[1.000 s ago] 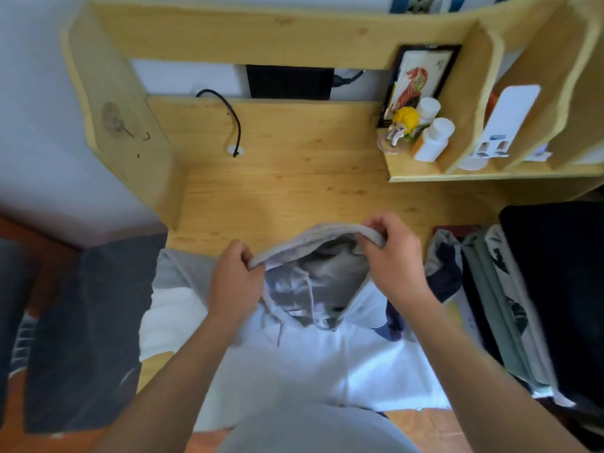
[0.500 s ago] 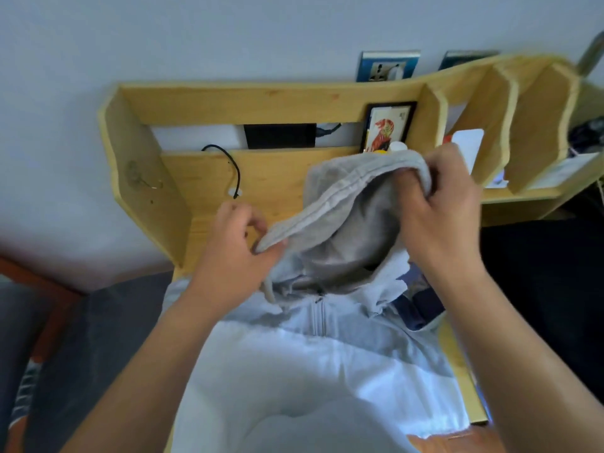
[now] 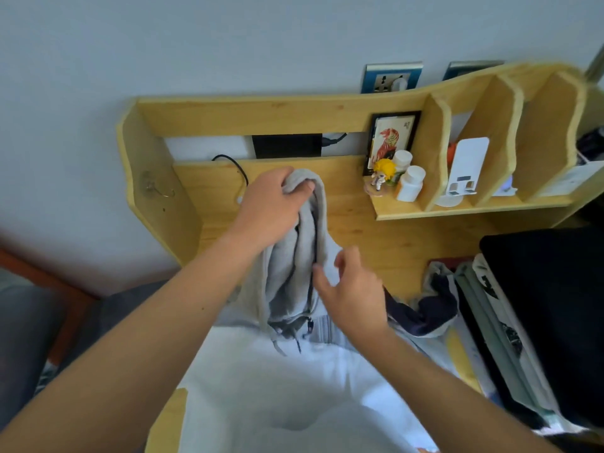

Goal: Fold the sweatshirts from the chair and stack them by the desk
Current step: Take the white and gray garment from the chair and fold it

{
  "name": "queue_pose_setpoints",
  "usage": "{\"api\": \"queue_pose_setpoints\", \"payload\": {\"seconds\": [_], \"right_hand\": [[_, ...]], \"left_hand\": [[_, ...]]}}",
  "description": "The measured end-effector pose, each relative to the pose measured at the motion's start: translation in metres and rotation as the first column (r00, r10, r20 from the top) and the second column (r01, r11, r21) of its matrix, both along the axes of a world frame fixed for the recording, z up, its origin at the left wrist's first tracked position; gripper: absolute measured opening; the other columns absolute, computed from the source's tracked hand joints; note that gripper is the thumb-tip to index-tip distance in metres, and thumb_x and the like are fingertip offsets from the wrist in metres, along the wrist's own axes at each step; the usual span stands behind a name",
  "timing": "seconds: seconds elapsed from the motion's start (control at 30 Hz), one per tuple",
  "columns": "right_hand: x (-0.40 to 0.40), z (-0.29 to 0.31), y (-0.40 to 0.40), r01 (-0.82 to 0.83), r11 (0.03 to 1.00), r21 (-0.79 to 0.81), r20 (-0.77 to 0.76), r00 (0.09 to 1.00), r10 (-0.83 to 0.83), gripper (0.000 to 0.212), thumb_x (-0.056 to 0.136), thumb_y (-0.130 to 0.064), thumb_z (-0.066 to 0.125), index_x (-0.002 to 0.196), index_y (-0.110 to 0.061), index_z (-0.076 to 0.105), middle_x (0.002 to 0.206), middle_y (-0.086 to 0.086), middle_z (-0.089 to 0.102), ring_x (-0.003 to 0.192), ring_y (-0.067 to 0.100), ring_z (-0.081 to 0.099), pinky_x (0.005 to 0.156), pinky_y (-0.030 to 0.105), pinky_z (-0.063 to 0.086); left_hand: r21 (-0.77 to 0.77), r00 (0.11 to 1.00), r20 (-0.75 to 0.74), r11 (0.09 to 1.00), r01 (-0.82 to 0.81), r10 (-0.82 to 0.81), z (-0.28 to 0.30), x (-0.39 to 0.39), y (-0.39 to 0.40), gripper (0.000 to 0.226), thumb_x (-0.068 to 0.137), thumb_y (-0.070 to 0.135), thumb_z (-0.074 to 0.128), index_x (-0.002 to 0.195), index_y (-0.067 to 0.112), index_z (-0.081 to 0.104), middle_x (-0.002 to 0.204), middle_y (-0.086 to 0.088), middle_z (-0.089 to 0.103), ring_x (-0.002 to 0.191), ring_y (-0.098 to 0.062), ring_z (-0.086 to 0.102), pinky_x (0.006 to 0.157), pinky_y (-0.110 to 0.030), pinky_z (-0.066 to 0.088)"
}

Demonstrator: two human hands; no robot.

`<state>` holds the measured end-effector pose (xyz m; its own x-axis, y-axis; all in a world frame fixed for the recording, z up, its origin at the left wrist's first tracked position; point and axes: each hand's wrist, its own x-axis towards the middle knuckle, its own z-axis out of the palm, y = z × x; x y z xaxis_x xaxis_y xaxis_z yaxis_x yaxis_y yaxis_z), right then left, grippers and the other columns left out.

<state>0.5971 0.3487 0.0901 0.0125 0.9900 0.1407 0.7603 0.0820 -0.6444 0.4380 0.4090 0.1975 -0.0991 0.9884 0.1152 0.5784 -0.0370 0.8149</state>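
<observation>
A white hooded sweatshirt [image 3: 268,380] with a grey hood [image 3: 294,256] lies front-up on the wooden desk [image 3: 385,243], its body running toward me. My left hand [image 3: 271,207] grips the top of the hood and holds it raised, gathered into a narrow bunch. Lower down, my right hand [image 3: 353,292] rests against the hood's right side with fingers loosely spread, gripping nothing. The drawstrings and zip hang at the collar.
Folded clothes [image 3: 490,308] are piled at the desk's right, with a black garment [image 3: 549,289] on top and a navy one [image 3: 431,308] beside. A shelf [image 3: 474,204] holds white bottles [image 3: 410,184] and a figurine. A black cable [image 3: 235,168] hangs at the back. Dark cushion [image 3: 32,338] left.
My left hand has taken over the top of the hood and lifted it. My right hand let go of the hood's rim and dropped to its side. The hood went from spread open to bunched.
</observation>
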Motion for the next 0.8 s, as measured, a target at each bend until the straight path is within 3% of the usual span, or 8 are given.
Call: {"api": "queue_pose_setpoints", "payload": {"seconds": [0.13,0.3,0.4,0.47,0.53,0.6,0.7,0.8], "right_hand": [[-0.008,-0.051,0.003,0.036,0.873,-0.487,-0.003,0.999,-0.043,0.049,0.084,-0.069,0.057,0.1,-0.024,0.048,0.087,-0.007,0.06,0.082,0.021,0.061,0.066,0.035,0.044],[0.0,-0.068,0.015,-0.04,0.887,-0.46,-0.05,0.999,0.019,0.032,0.097,-0.026,0.053,0.067,-0.019,0.045,0.061,-0.002,0.05,0.063,0.021,0.048,0.056,0.032,0.037],[0.02,-0.067,0.014,-0.041,0.862,-0.506,-0.274,0.955,-0.116,0.019,0.094,-0.006,0.057,0.081,-0.017,0.067,0.068,-0.01,0.066,0.071,0.017,0.059,0.064,0.03,0.048],[0.042,-0.065,0.005,-0.092,0.828,-0.553,-0.459,0.863,-0.211,0.019,0.095,-0.004,0.055,0.094,-0.014,0.07,0.065,-0.008,0.066,0.069,0.016,0.06,0.08,0.045,0.057],[0.066,-0.064,-0.005,-0.257,0.75,-0.61,-0.458,0.886,-0.07,0.01,0.1,-0.015,0.058,0.106,-0.017,0.067,0.069,-0.006,0.063,0.067,0.014,0.061,0.089,0.052,0.055],[0.087,-0.059,-0.001,-0.349,0.583,-0.734,-0.233,0.935,0.266,0.033,0.096,-0.031,0.066,0.127,-0.032,0.053,0.101,-0.009,0.066,0.091,0.011,0.066,0.089,0.035,0.054],[0.09,-0.025,0.02,-0.378,0.793,-0.478,-0.234,0.925,0.301,0.078,0.082,-0.046,0.079,0.145,-0.047,0.033,0.145,-0.013,0.043,0.136,0.011,0.045,0.105,0.03,0.044],[0.061,0.041,0.043,-0.452,0.87,-0.197,-0.469,0.823,0.321,0.098,0.083,-0.031,0.081,0.155,-0.044,0.016,0.152,-0.021,0.035,0.137,-0.005,0.035,0.108,0.022,0.039]], "left_hand": [[0.026,0.999,0.036,1.0,-0.007,0.006,0.012,-0.002,0.0,0.02,0.099,0.035,0.062,0.091,0.02,0.073,0.084,0.0,0.072,0.08,-0.015,0.066,0.071,-0.036,0.05],[0.022,1.0,-0.01,1.0,0.002,-0.002,0.012,-0.016,0.003,0.02,0.1,0.034,0.061,0.097,0.019,0.073,0.09,0.002,0.072,0.086,-0.011,0.066,0.076,-0.032,0.051],[0.01,0.999,-0.021,0.999,-0.035,0.036,0.008,-0.03,0.007,0.023,0.101,0.036,0.06,0.099,0.016,0.072,0.09,0.0,0.071,0.086,-0.014,0.066,0.073,-0.035,0.05],[0.018,0.999,-0.012,0.999,-0.041,0.041,0.006,-0.036,0.01,0.023,0.101,0.035,0.061,0.099,0.016,0.072,0.091,0.0,0.071,0.086,-0.014,0.065,0.074,-0.034,0.05],[0.028,0.999,-0.015,0.999,-0.03,0.03,0.008,-0.036,0.011,0.021,0.1,0.034,0.062,0.097,0.016,0.071,0.088,0.002,0.07,0.08,-0.009,0.062,0.071,-0.029,0.047],[0.02,0.999,-0.036,1.0,0.019,-0.018,0.009,-0.032,0.01,0.018,0.099,0.032,0.063,0.097,0.016,0.072,0.089,0.002,0.071,0.083,-0.009,0.064,0.073,-0.029,0.047],[0.012,0.974,-0.132,0.982,0.186,-0.183,0.018,-0.017,-0.004,0.007,0.094,0.026,0.07,0.094,0.02,0.072,0.088,0.007,0.071,0.086,-0.006,0.064,0.074,-0.03,0.047],[0.058,0.908,-0.16,0.915,0.4,-0.387,0.024,0.004,-0.025,0.03,0.085,0.008,0.075,0.103,0.032,0.075,0.094,0.013,0.063,0.09,-0.001,0.058,0.074,-0.01,0.039]]}}
